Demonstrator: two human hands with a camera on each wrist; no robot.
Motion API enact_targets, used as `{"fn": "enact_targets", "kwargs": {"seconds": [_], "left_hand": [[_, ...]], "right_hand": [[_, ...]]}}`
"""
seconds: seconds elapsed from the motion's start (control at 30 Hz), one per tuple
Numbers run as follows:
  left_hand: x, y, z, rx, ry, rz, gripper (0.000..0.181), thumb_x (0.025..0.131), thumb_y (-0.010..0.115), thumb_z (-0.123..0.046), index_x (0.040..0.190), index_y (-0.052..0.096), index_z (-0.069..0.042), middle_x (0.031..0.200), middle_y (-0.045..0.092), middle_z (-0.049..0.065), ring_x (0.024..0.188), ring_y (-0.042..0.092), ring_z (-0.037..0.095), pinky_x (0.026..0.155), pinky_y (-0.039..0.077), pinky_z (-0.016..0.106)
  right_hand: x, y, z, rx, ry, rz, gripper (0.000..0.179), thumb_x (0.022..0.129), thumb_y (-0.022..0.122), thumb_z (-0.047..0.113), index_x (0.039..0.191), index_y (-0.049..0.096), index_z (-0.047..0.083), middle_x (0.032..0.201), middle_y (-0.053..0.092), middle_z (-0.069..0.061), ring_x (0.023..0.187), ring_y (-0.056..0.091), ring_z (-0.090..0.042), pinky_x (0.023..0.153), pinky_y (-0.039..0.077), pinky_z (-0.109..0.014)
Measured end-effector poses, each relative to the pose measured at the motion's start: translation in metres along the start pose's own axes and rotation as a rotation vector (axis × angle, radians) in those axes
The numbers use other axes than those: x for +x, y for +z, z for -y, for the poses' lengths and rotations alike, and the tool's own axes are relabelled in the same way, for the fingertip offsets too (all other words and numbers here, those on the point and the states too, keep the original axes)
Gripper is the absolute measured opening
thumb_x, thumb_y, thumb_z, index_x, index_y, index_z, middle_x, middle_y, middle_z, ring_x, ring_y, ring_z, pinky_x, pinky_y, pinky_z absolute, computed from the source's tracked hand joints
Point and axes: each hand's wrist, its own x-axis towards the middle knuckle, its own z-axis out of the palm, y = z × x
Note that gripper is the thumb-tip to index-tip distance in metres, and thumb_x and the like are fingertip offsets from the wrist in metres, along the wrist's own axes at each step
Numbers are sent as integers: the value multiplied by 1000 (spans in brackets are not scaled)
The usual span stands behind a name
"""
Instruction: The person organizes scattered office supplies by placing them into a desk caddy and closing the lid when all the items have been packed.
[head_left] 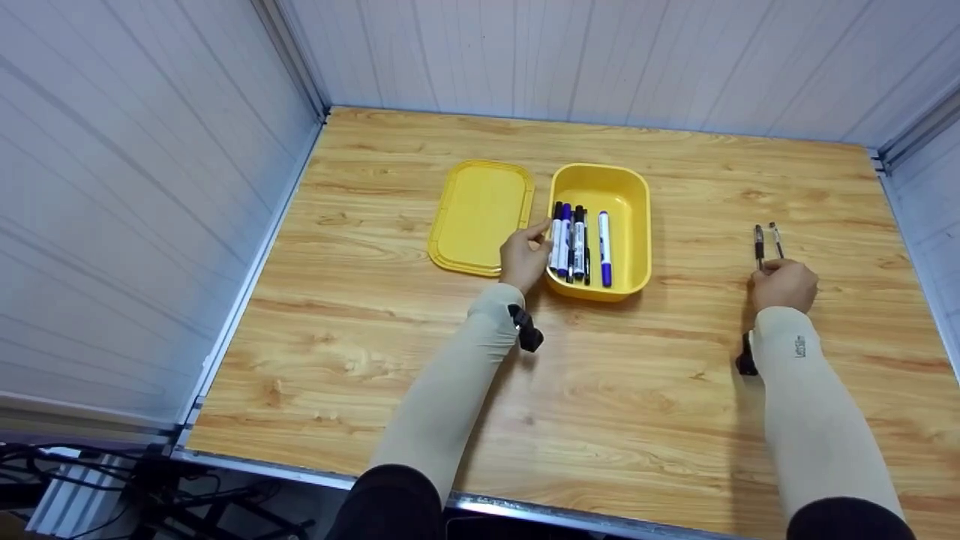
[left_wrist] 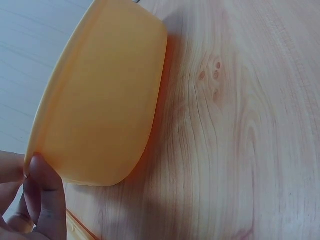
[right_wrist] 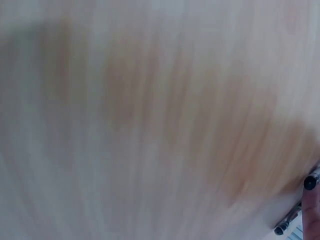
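Note:
A yellow plastic box (head_left: 639, 225) stands on the table, holding several white markers with black or blue caps and slim black pens. My left hand (head_left: 523, 259) pinches the box's left rim between thumb and fingers; the left wrist view shows the thumb (left_wrist: 47, 175) against the outer wall. Well to the right, my right hand (head_left: 786, 287) holds a black-gripped pen (head_left: 759, 238) low over the table. A second slim pen (head_left: 776, 238) extends beyond the same hand; whether the fingers also hold it cannot be told.
A yellow lid (head_left: 484, 214) lies flat just left of the box. White panel walls (head_left: 480, 60) enclose the wooden table (head_left: 637, 390) at the back and sides. Dark cables (head_left: 150, 487) hang below the table's front left corner.

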Motion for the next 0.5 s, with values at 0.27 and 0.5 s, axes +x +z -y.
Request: {"fn": "enact_targets", "kwargs": {"seconds": [0.27, 0.5], "left_hand": [[0, -1, -1, -6, -12, 13, 37, 80, 64, -6, 117, 61, -13, 81, 59, -4, 78, 51, 10, 62, 39, 21], [-1, -1, -1, -13, -16, 17, 37, 81, 63, -6, 118, 60, -13, 81, 59, -3, 77, 50, 11, 61, 39, 22]], "right_hand": [[-5, 2, 7, 73, 44, 2, 34, 87, 55, 22, 119, 60, 9, 109, 59, -8, 95, 54, -16, 75, 45, -25], [-9, 3, 18, 267, 119, -1, 38, 84, 58, 27, 119, 59, 12, 96, 60, 6, 82, 53, -5, 69, 45, -19]]}}
